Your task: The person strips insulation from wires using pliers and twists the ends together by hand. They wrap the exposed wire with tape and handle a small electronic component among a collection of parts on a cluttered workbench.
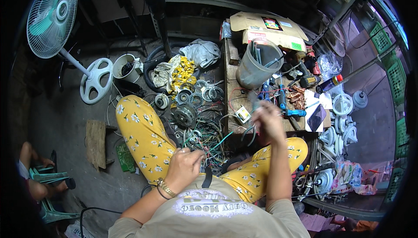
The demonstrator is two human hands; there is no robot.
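Green wire (224,140) lies between left hand (186,164) and right hand (268,122), which are apart, grips unclear

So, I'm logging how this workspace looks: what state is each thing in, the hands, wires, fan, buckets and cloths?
Left hand, fingers curled, grip unclear
Right hand, motion-blurred, grip unclear
Wires, loose and tangled in a heap
Fan, standing; whether running, unclear
Translucent bucket, open-topped, things inside
White bucket, open-topped, dark contents
Grey cloth, crumpled
Yellow-and-black cloth, crumpled
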